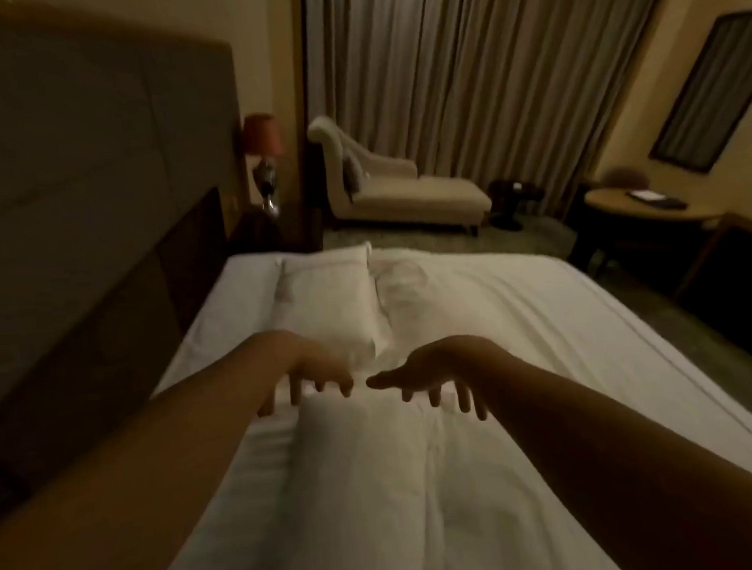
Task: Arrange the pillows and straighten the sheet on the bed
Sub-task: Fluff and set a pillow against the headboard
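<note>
A white pillow (369, 496) lies lengthwise on the bed right below my arms. My left hand (314, 376) hovers over its far end, fingers spread and pointing down, holding nothing. My right hand (433, 378) is beside it, palm down with fingers apart, also over the pillow's far edge. Two more white pillows lie further along the bed: one (327, 305) on the left and one (414, 295) beside it on the right. The white sheet (589, 342) covers the mattress with faint creases.
A dark padded headboard (86, 179) runs along the left. A bedside lamp (263, 159) stands beyond the bed. A beige chaise lounge (403, 190) sits before closed curtains (462, 68). A round table (642, 209) stands at right.
</note>
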Demonstrator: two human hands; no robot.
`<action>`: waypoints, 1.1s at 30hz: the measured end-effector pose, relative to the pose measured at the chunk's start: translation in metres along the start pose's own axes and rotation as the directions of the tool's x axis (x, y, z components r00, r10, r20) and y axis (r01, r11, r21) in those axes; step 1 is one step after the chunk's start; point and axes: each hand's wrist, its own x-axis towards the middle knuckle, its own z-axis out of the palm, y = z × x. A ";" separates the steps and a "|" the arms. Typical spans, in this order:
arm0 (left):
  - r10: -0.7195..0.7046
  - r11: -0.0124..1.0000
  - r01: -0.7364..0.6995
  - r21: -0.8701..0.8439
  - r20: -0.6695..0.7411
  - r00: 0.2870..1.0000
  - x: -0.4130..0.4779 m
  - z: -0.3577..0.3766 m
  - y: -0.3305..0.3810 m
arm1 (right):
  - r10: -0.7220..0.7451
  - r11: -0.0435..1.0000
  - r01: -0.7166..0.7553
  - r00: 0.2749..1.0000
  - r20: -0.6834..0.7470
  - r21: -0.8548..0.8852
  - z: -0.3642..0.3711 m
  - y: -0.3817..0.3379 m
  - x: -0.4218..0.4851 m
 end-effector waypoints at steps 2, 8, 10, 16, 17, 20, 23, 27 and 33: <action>-0.021 1.000 0.021 0.009 0.023 1.000 0.039 0.032 -0.018 | 0.035 0.999 -0.035 0.999 0.027 0.001 0.026 0.004 0.048; -0.111 0.994 0.112 -0.001 0.119 0.987 0.182 0.192 -0.110 | 0.140 0.978 -0.156 0.984 0.114 0.142 0.167 0.043 0.232; -0.111 0.992 0.115 -0.051 0.087 0.990 0.231 0.245 -0.144 | 0.128 0.968 -0.152 0.984 0.127 0.199 0.222 0.055 0.291; -0.271 0.934 0.217 -0.282 -0.169 0.948 0.301 0.329 -0.195 | 0.110 0.890 -0.093 0.994 -0.013 0.446 0.310 0.079 0.370; -0.315 0.911 0.228 -0.344 -0.225 0.922 0.307 0.336 -0.199 | 0.133 0.863 -0.088 0.990 -0.054 0.498 0.318 0.083 0.375; -0.386 0.828 0.191 -0.527 -0.290 0.875 0.319 0.345 -0.204 | 0.224 0.780 -0.039 0.950 -0.220 0.625 0.345 0.087 0.376; -0.391 0.779 0.183 -0.600 -0.236 0.890 0.318 0.341 -0.207 | 0.323 0.738 -0.023 0.890 -0.322 0.675 0.367 0.085 0.369; -0.403 0.723 0.213 -0.657 -0.151 0.903 0.297 0.330 -0.208 | 0.333 0.683 0.012 0.885 -0.326 0.731 0.364 0.084 0.355; -0.289 0.826 0.045 -0.562 -0.353 0.890 0.225 0.309 -0.178 | 0.281 0.440 0.149 0.914 -0.293 0.885 0.346 0.094 0.301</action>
